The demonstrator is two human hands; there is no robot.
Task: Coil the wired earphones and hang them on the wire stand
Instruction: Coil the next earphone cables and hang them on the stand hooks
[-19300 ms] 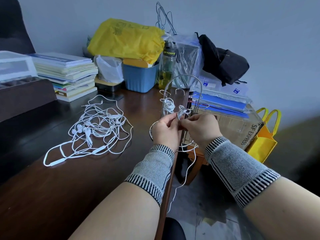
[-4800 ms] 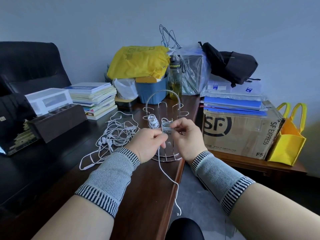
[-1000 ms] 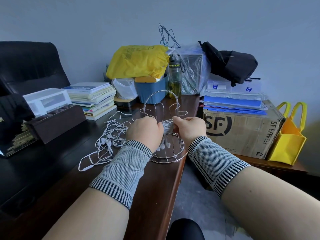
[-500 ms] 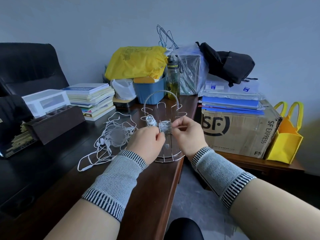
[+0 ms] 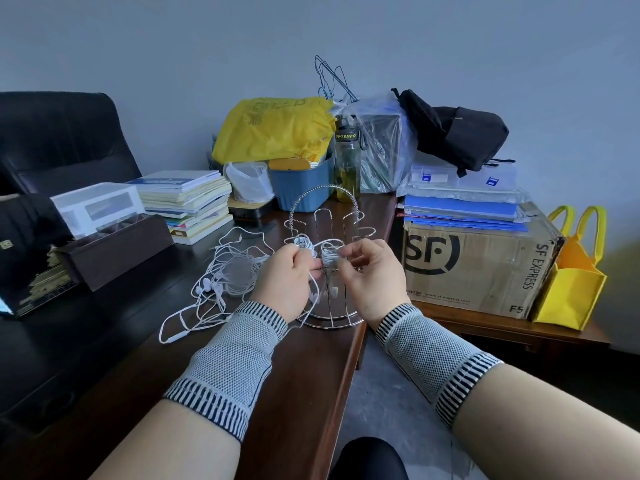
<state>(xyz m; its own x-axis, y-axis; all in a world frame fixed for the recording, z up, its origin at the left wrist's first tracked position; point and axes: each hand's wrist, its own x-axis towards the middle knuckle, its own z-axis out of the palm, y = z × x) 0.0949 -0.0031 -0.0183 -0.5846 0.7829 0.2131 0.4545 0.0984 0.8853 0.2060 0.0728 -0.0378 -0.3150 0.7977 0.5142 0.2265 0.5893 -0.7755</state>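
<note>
Left of the wire stand (image 5: 329, 271) a tangle of earphones (image 5: 221, 278) covers the worktop (image 5: 277, 393); far behind stands a blue bin (image 5: 301, 183), and right a cardboard box (image 5: 478, 268) blocks. The near worktop is free.

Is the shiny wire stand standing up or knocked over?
Standing up. The silver wire stand has its round base flat on the dark wooden desk, its arched handle on top.

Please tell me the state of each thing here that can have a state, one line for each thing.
wire stand: upright at the desk's edge.
first coil: wound, hanging on the stand.
second coil: wound, at the stand.
left hand: pinches the cord.
right hand: pinches the second coil.
loose earphones: tangled, flat on the desk.
bottle: upright, capped.
</note>
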